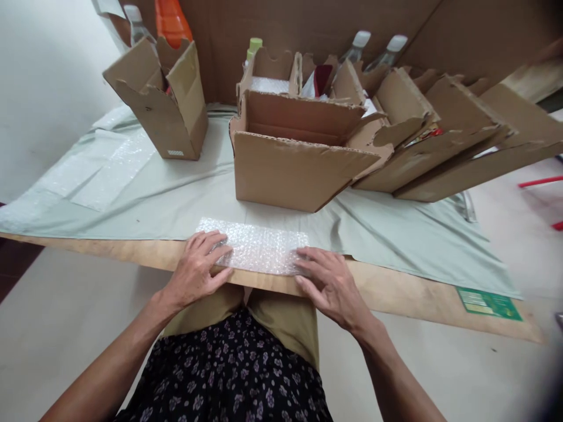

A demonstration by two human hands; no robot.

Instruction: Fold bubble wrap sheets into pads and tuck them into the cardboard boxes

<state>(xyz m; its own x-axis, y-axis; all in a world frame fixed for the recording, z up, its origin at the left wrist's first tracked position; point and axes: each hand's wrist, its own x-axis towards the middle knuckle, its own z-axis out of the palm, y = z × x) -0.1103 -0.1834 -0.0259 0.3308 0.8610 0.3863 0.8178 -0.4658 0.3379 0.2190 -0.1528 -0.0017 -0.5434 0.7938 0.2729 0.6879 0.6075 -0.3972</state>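
A strip of bubble wrap (259, 249) lies flat at the front edge of the table, partly on the pale green cloth (211, 187) and partly over bare wood. My left hand (201, 264) rests on its left end, fingers stretched out and thumb apart. On the right end, the fingertips of my right hand (328, 281) touch the wrap, also with fingers extended. Both palms sit near the wooden edge (387, 284). Neither hand is closed around anything. Just beyond the wrap stands an open cardboard box (299, 173).
More bubble wrap (114, 170) lies on the left of the cloth. A tall cardboard box (176, 117) stands back left, near an orange bottle (172, 23). Several cardboard holders (422, 158) lean together at right, with white-capped bottles (361, 40) behind. A green label (488, 303) is on the right edge.
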